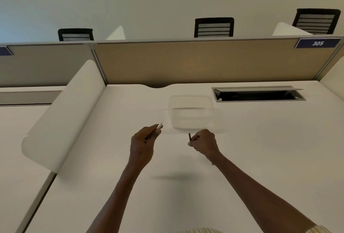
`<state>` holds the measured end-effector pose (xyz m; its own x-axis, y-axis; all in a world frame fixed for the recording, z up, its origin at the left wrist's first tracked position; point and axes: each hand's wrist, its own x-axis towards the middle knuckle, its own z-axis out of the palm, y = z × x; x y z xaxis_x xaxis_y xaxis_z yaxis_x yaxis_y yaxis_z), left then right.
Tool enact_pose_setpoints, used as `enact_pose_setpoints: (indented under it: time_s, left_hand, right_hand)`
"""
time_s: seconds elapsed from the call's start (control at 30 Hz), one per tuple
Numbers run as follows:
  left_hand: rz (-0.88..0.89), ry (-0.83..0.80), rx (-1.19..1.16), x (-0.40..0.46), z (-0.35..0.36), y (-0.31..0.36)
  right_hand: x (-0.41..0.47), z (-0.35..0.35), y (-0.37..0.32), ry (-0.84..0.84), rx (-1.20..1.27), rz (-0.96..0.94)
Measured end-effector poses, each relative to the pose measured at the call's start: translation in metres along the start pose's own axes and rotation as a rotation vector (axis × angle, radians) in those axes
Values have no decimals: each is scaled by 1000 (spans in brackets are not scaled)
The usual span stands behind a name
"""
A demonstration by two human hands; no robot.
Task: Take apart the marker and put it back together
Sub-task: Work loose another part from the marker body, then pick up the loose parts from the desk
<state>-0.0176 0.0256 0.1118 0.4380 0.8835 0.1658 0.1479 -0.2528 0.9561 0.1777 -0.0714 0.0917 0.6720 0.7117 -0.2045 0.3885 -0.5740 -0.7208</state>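
Note:
My left hand (143, 144) is closed around the white marker body (159, 126), whose pale end sticks out past my fingers toward the upper right. My right hand (204, 143) pinches a thin dark rod-like marker part (189, 137) that stands upright above my fingers. The two hands are held apart above the white desk (260, 149), with a gap between the two pieces. A clear plastic tray (190, 114), blurred, lies on the desk just beyond both hands.
A tan divider panel (186, 63) closes the back of the desk. An open cable hatch (258, 95) sits at the back right. A white side partition (61, 119) stands to the left. Black chairs (214, 28) show behind the divider.

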Motion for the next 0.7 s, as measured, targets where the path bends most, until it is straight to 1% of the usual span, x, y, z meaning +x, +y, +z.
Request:
enact_pose_setpoints:
  time_s: [0.1, 0.23, 0.47, 0.7]
  left_hand:
    - [-25, -22, -12, -3, 0, -3]
    - [-49, -32, -19, -6, 1, -6]
    - [-73, -49, -56, -6, 8, -10]
    - [-76, -59, -49, -6, 7, -10]
  right_hand:
    - [1, 11, 15, -38, -58, 93]
    - [4, 23, 30, -60, -155, 145]
    - [10, 35, 38, -13, -211, 156]
    - [10, 41, 41, -18, -223, 167]
